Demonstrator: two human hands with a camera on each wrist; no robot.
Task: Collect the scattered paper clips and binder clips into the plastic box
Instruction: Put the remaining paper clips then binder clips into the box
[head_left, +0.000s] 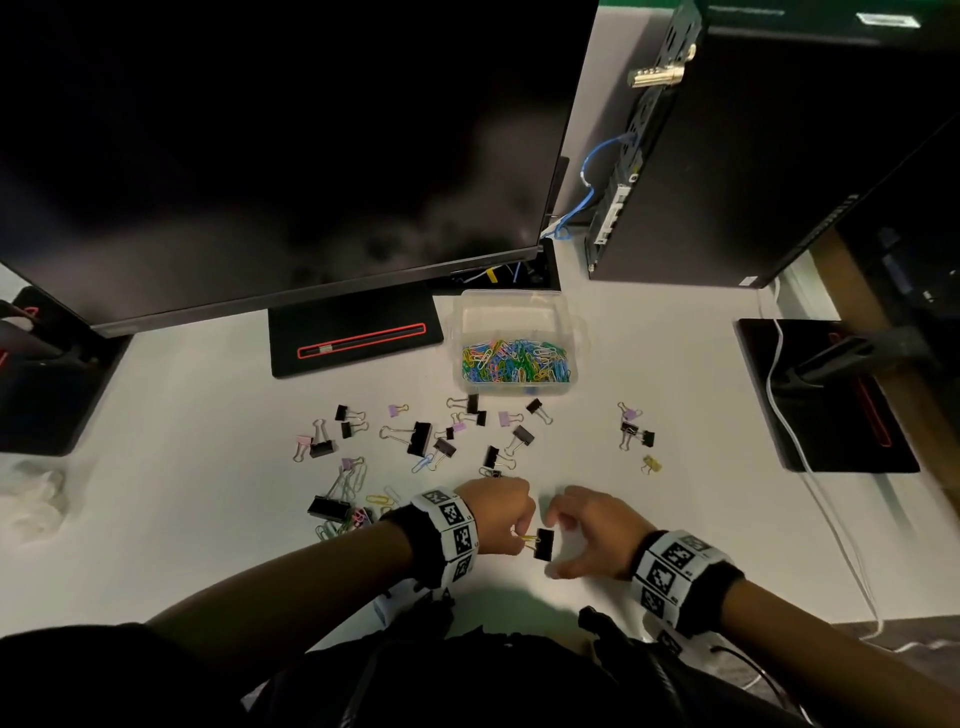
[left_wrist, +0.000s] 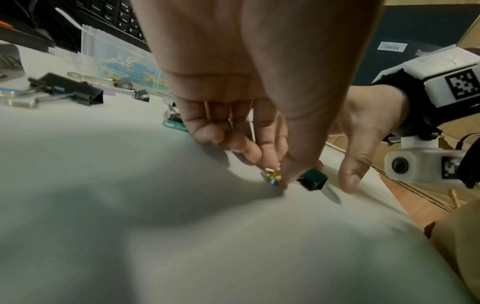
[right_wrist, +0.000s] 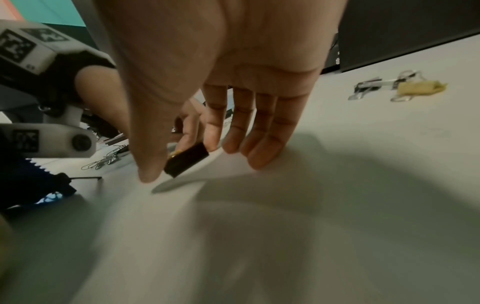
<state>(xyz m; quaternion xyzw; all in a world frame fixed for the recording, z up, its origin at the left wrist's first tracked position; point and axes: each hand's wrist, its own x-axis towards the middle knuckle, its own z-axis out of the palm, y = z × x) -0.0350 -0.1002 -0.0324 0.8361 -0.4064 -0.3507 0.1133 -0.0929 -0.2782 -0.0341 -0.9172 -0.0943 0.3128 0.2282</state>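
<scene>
Pinching the wire handles of a small black metal binder clip (head_left: 543, 544) between thumb and curled fingers, the left hand (head_left: 496, 514) is holding it just above the white desk (head_left: 675, 467), with a yellow paper clip (head_left: 527, 539) caught at the pinch. The right hand (head_left: 589, 530) is hovering just at three o'clock of that clip, its fingers (right_wrist: 262, 148) relaxed and spread fairly wide, thumb and fingertips down near the desk, gripping nothing. At twelve o'clock of the hands, loose black and pastel binder clips (head_left: 421, 436) are lying scattered, with a tangle of coloured paper clips (head_left: 348, 488) at ten o'clock. Farther out at twelve o'clock, the clear plastic box (head_left: 511, 312) is sitting open, part filled with bright paper clips, just in front of a dark monitor (head_left: 260, 156). At two o'clock, three more binder clips (head_left: 636, 434) are lying apart.
</scene>
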